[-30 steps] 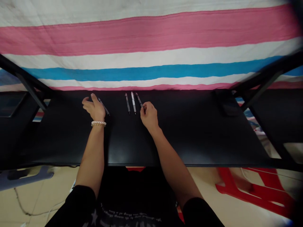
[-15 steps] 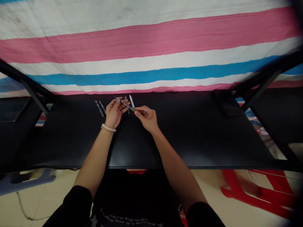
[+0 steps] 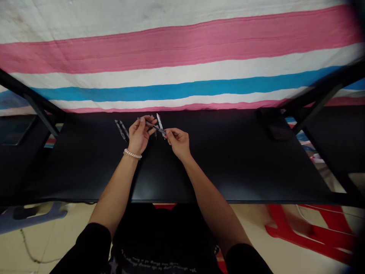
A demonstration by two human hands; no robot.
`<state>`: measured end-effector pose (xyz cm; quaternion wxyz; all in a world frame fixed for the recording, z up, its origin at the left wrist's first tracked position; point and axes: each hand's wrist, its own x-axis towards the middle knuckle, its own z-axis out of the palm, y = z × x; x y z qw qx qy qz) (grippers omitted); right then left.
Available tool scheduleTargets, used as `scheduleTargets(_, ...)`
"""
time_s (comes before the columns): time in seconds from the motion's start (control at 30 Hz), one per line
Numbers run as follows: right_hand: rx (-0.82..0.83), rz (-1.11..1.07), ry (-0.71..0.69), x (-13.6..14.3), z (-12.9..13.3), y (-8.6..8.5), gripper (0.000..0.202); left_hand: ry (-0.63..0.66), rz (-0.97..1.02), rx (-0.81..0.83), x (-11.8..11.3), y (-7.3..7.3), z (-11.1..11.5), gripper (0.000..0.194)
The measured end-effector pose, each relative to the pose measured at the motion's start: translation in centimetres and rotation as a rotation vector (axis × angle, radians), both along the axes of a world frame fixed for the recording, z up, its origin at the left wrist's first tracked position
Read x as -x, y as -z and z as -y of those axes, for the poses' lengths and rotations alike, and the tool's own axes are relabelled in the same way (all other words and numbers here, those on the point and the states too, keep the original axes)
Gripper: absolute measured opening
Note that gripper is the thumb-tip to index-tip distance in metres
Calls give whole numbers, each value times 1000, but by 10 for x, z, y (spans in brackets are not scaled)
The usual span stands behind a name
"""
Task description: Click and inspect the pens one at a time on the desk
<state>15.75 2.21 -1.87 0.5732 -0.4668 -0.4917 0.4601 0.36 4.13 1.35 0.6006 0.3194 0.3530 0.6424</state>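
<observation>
My left hand [image 3: 138,135], with a beaded bracelet at its wrist, pinches one end of a slim dark pen [image 3: 154,126] between thumb and finger. The pen slants down to the right, where the fingertips of my right hand [image 3: 178,142] close on its other end. Behind the held pen, a white pen [image 3: 159,121] lies on the black table [image 3: 228,163]. Another dark pen [image 3: 155,134] is partly hidden by my left fingers. Two dark pens [image 3: 120,130] rest side by side just left of my left hand.
A striped sheet [image 3: 171,45] hangs behind the table. Black metal supports stand at both sides. On the table's right lies a dark flat object [image 3: 278,129]. Red stools [image 3: 313,236] and a blue-grey stool [image 3: 34,217] are below the front edge.
My right fingertips have shifted slightly right along with the pen's end. The held pen now looks darker, and my left hand has moved only a little.
</observation>
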Motion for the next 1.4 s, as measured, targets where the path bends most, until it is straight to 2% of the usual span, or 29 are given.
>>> scheduleTargets(0.07, -1, -2, 2, 0, 1, -1, 42, -12, 18, -10, -1, 1, 0, 14)
scheduleTargets(0.23, 50, -42, -142, 3, 4, 0, 42, -81, 13, 2, -2, 3, -2, 12)
scheduleTargets(0.4, -92, 62, 21, 4, 8, 0, 22, -192, 6, 33, -6, 5, -3, 19)
scheduleTargets(0.47, -149, 91, 66, 4, 8, -2, 21, -210, 18, 32, -6, 5, -3, 18)
scheduleTargets(0.6, -44, 27, 21, 3, 7, -3, 31, -192, 25, 29, -6, 4, -2, 14)
scheduleTargets(0.73, -99, 6, -7, 2, 6, -3, 34, -184, 33, 31, -5, 4, -1, 13)
scheduleTargets(0.8, -37, -8, -51, 2, 6, -3, 37, -178, 27, 43, -4, 4, -1, 12)
scheduleTargets(0.87, -1, -19, -45, 2, 7, -4, 37, -182, 24, 50, -4, 3, -1, 11)
scheduleTargets(1.0, -73, -31, -35, 1, 7, -6, 39, -185, 42, 36, -5, 3, -1, 11)
scheduleTargets(1.13, -3, -73, -60, 2, 7, -6, 32, -165, 56, 24, -6, 3, -1, 11)
scheduleTargets(1.2, -51, -56, 3, 1, 7, -6, 26, -193, 48, 36, -3, 4, -3, 12)
scheduleTargets(1.3, -81, -33, 88, -1, 8, -8, 22, -299, 61, 45, 6, 7, -9, 12)
scheduleTargets(1.4, -47, -20, 73, -2, 9, -8, 22, -347, 77, 48, 10, 8, -10, 11)
